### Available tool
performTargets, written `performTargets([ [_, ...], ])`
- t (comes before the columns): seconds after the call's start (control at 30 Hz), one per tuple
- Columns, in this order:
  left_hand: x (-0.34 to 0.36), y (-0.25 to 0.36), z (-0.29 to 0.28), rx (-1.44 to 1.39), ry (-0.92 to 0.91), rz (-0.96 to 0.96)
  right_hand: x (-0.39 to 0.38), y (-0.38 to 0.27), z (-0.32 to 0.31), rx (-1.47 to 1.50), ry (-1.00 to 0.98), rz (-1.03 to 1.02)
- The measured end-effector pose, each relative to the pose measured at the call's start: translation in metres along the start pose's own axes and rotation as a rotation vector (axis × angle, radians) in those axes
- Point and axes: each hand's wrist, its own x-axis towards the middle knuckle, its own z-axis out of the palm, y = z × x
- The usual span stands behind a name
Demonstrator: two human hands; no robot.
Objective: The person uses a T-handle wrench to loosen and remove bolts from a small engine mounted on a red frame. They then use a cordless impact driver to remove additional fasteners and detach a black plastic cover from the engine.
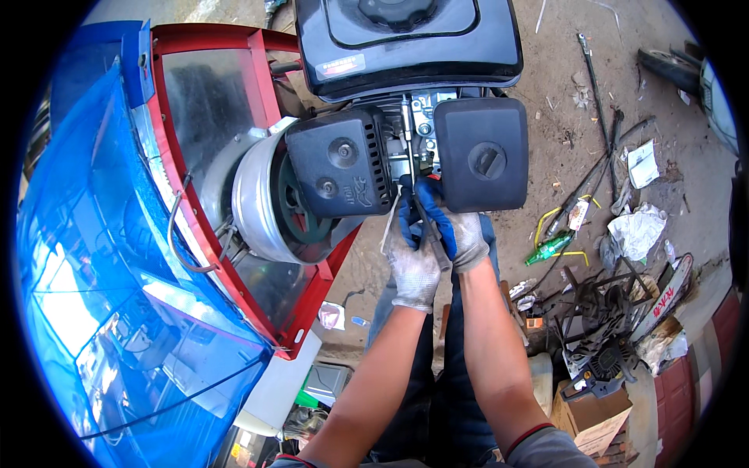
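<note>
In front of me is a small engine with a black fuel tank (409, 47), a black muffler cover (337, 168) and a square black air-filter cover (480, 156). Between the two covers runs a slim metal rod tool (406, 125) with a shiny socket-like end. Its dark handle (435, 242) comes back between my hands. My left hand (412, 257), in a white glove with blue fingers, closes around the handle's near part. Beside it my right hand (456, 230), gloved alike, pinches the shaft near the air-filter cover. The fingertips are partly hidden.
A silver pulley housing (257, 195) and a red metal frame (253, 47) adjoin the engine on the left, beside a blue plastic sheet (94, 273). At right lie a green bottle (548, 248), litter, loose machine parts, a chainsaw bar (663, 300) and a cardboard box (597, 417).
</note>
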Motion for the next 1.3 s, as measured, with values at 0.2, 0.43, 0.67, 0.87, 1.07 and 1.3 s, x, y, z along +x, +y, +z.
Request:
performTargets([
  [0.2, 0.005, -0.023, 0.010, -0.557, 0.121, -0.208, -0.006, -0.006, -0.016, 0.189, -0.151, 0.066],
  [0.43, 0.006, -0.044, 0.008, -0.305, -0.024, -0.079, -0.029, -0.010, -0.013, -0.648, 0.150, -0.024],
  [0.67, -0.039, -0.024, -0.019, 0.088, -0.215, -0.228, -0.065, -0.032, -0.010, -1.059, 0.016, -0.236],
  [0.87, -0.064, -0.018, -0.033, 0.248, -0.238, 0.023, -0.076, -0.031, -0.018, -1.134, 0.018, -0.079],
  [1.07, -0.015, -0.035, -0.016, 0.132, -0.138, 0.065, -0.032, -0.021, -0.008, -1.143, -0.014, -0.048],
  [1.3, -0.027, -0.034, -0.025, 0.132, -0.005, 0.114, -0.036, -0.009, 0.002, -1.222, 0.000, -0.158],
])
